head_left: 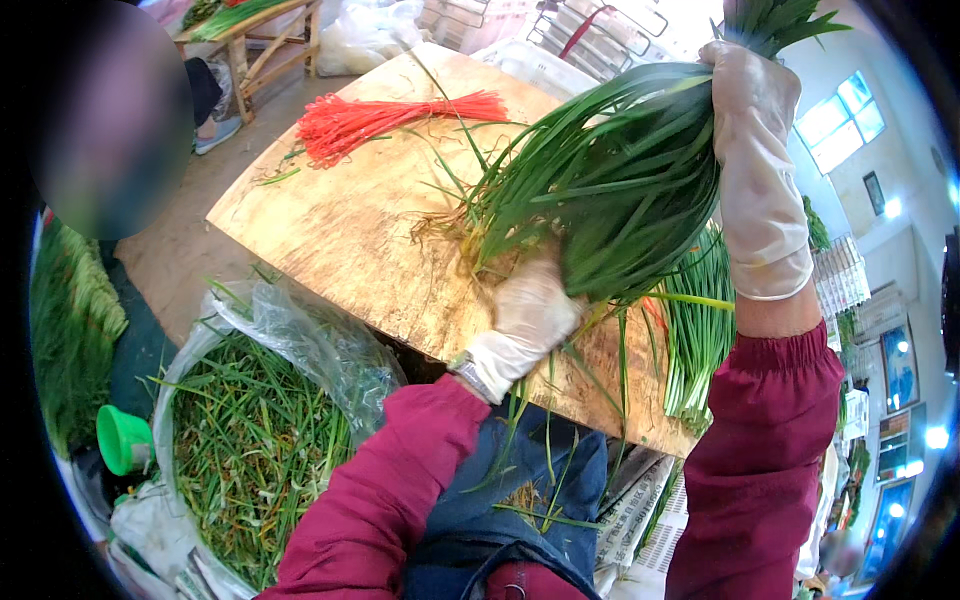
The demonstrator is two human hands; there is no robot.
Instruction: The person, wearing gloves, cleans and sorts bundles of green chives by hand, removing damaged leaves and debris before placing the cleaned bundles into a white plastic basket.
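Observation:
A large bunch of long green chives [625, 165] is lifted at a slant over the wooden board [320, 225]. My right hand [755, 110], in a whitish glove, is wrapped around it near its leafy top. The gloved left hand [535, 310] is at the loose lower ends, among hanging leaves and brownish roots; motion blurs its fingers. A neat bundle of chives [690, 350] lies along the board's right side, partly behind the held bunch. Toward the far edge rests a pile of thin red ties [390, 122].
At lower left stands a plastic-lined bin [265, 450] full of leaf scraps, with a green cup [122, 440] beside it. White plastic baskets [540, 70] stand beyond the board. Another person's shoe [217, 135] shows at upper left. More greens [75, 330] lie at far left.

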